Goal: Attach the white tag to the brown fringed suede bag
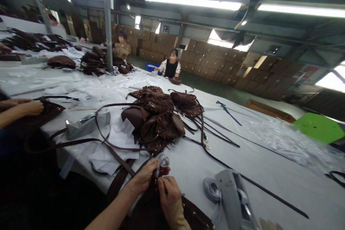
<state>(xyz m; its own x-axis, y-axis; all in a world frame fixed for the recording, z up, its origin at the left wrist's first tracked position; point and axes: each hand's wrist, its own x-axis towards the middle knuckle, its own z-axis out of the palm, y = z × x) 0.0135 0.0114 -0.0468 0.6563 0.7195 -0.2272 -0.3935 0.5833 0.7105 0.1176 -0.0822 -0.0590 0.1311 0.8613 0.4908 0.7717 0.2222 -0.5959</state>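
Observation:
My left hand point(145, 176) pinches a small clear plastic wrap point(162, 161) at the near edge of the white table point(269, 172). My right hand point(169, 196) is closed just below it, its fingers on the same wrap and on the dark brown bag point(151, 212) lying under both hands. A brown strap point(118, 181) runs from that bag across the table. A pile of brown fringed bags point(156, 118) lies a little beyond my hands.
A grey tagging gun point(234, 197) with a coil of white cord point(211, 188) lies right of my hands. A co-worker's hands point(24, 107) hold a bag at the left. White paper scraps litter the table. Two people sit at the far end. Cardboard boxes line the back.

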